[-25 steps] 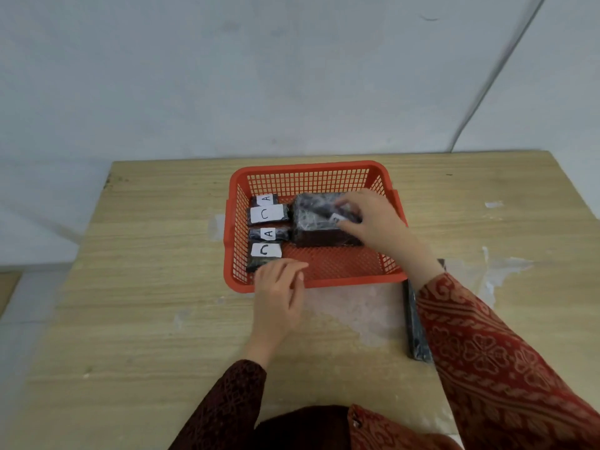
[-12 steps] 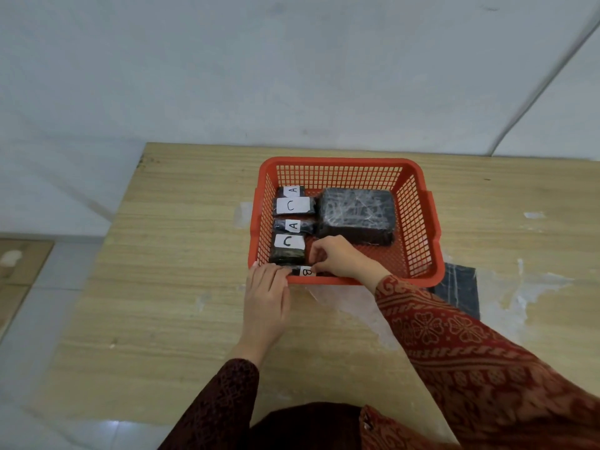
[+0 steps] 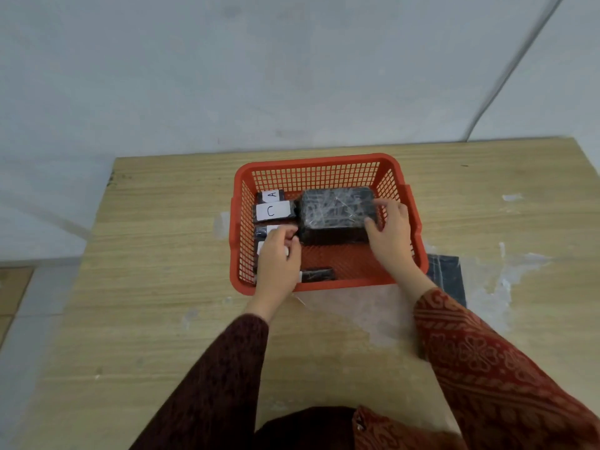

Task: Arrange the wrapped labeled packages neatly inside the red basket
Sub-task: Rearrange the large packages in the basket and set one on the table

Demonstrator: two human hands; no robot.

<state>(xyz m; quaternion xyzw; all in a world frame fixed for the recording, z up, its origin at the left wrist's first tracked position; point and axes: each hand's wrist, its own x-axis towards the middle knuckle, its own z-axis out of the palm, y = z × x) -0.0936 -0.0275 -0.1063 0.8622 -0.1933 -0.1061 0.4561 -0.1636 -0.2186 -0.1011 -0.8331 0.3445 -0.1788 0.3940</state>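
basket (image 3: 324, 164) at desk (image 3: 162, 287) far edge, centre | big package (image 3: 336, 211) in far-right corner, right hand (image 3: 389, 235) grasping its right end | left hand (image 3: 279, 258) curled over left-column packages, grip unclear | small package (image 3: 319, 274) against near wall, bare floor beside it

A light wooden table (image 3: 156, 287) stands against a pale grey-white wall (image 3: 259, 76); a thin cable (image 3: 506, 76) runs down the wall on the right. The tabletop has white, scuffed patches (image 3: 506, 287); grey floor tiles (image 3: 32, 303) show on the left.
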